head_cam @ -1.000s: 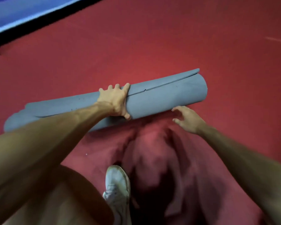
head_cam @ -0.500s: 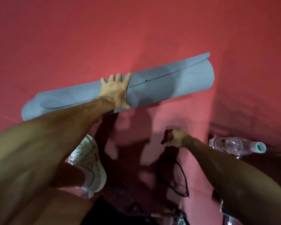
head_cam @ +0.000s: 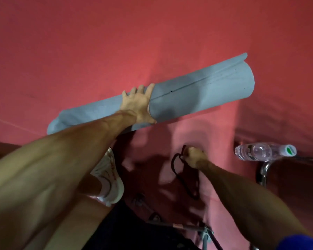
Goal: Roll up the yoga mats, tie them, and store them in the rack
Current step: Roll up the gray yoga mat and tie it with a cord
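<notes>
A grey-blue yoga mat [head_cam: 197, 94], rolled into a tube, lies slanted on the red floor with its right end higher in the view. My left hand [head_cam: 137, 105] clamps the roll near its middle, fingers over the top and thumb underneath. Nearer to me, my right hand [head_cam: 192, 156] is closed in a fist on a black cord [head_cam: 177, 170] that hangs down in a loop over the floor. No rack is in view.
A clear plastic water bottle [head_cam: 260, 152] with a green-marked white cap lies at the right, beside a metal tube frame [head_cam: 262, 175]. My white shoe [head_cam: 108, 179] is planted below the roll. More dark metal bars [head_cam: 184, 227] lie at the bottom.
My right hand left the mat's edge, drew back toward me and closed on the black cord. My left hand kept its hold on the roll. The view tilted down, revealing the bottle.
</notes>
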Motion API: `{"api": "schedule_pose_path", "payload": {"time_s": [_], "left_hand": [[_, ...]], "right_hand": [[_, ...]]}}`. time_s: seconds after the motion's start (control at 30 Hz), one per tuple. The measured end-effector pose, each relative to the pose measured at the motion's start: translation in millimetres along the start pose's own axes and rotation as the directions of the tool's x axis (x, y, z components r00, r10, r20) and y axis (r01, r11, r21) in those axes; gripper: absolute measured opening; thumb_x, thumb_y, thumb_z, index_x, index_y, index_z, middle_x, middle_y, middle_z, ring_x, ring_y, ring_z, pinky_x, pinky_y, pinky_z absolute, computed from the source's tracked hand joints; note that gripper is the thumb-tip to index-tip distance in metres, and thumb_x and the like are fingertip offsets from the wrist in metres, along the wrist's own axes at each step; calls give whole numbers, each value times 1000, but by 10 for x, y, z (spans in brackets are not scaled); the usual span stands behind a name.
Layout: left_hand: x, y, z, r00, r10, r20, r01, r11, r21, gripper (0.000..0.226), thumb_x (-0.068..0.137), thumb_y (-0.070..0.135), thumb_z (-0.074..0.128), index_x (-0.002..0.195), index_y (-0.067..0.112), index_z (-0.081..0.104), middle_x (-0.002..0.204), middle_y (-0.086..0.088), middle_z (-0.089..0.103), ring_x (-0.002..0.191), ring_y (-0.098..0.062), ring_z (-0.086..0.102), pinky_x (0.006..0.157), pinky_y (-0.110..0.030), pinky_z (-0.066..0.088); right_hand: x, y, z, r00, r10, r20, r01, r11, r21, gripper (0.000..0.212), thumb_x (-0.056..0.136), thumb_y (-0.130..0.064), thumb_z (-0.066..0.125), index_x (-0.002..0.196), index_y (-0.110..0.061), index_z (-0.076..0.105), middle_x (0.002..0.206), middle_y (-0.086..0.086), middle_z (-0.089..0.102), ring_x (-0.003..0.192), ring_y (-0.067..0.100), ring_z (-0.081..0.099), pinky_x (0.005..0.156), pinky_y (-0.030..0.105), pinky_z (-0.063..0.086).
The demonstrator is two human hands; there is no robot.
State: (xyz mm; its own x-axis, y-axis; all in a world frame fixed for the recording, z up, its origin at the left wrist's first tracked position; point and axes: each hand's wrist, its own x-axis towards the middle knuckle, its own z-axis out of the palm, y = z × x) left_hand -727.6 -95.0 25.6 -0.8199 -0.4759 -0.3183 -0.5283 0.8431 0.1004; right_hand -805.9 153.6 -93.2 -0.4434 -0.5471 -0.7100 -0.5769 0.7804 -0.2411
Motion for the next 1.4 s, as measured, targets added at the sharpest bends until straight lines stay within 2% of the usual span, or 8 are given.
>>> {"api": "schedule_pose_path", "payload": {"time_s": [0.13,0.27,0.47,0.7,0.8,0.93,1.1,1.4], "left_hand": [[-2,-239,-278,998,-51,-34,50,998,-27,124,47,62,80,146,24,16,133,-8,42,123,-33,41,100,-57,35],[-42,-595,-741,985,-129,-114,122,990,-67,125,45,62,83,145,26,18,134,-10,43,123,-36,42,98,-58,36],[-367,-1296,-1581,918,-300,-260,266,951,-159,122,43,59,85,143,28,22,132,-12,46,123,-37,44,97,-59,38],[-1147,-2158,-2236,797,-495,-346,371,853,-366,133,31,70,78,143,40,14,128,-12,50,120,-37,48,98,-57,41],[-1610,-2514,-2328,714,-581,-391,397,796,-458,131,33,66,82,143,40,17,127,-13,52,119,-36,49,98,-56,41],[-2286,-2915,-2272,590,-674,-445,410,725,-554,132,39,59,86,148,36,15,133,-10,51,123,-33,49,101,-51,41],[-3113,-3224,-1975,471,-769,-432,439,629,-641,129,42,55,88,147,33,17,134,-7,50,122,-31,49,101,-45,42],[-4158,-3609,-1177,444,-862,-243,412,438,-799,145,50,33,94,149,34,-12,136,-6,54,121,-25,54,102,-37,43]], "right_hand": [[155,-301,-419,999,39,-36,-10,805,593,22,90,-8,65,69,-10,60,56,4,65,52,15,62,60,29,54],[141,-856,-919,997,56,-51,21,440,898,25,95,6,46,97,-19,43,67,10,56,31,8,53,31,14,37],[60,-1840,-1719,971,-181,-155,197,247,949,30,94,5,38,112,-9,58,86,11,62,50,16,64,50,25,54],[-355,-3557,-2456,838,-450,-308,357,26,934,49,92,-41,59,126,-6,52,117,11,57,105,25,63,80,41,57],[-648,-4259,-2505,782,-538,-314,419,82,904,52,83,-52,66,112,-9,58,110,9,55,108,25,60,90,51,52],[-1066,-5102,-2310,736,-617,-277,454,147,879,112,53,-74,75,138,-10,42,137,0,54,126,21,51,102,63,36],[-1570,-5911,-1944,709,-671,-215,436,178,882,62,71,-51,79,115,-13,60,106,-3,71,90,12,67,73,35,50],[-1773,-6640,-772,608,-739,-291,747,408,525,110,20,-65,86,110,-15,45,110,-4,64,97,13,65,84,41,56]]}}
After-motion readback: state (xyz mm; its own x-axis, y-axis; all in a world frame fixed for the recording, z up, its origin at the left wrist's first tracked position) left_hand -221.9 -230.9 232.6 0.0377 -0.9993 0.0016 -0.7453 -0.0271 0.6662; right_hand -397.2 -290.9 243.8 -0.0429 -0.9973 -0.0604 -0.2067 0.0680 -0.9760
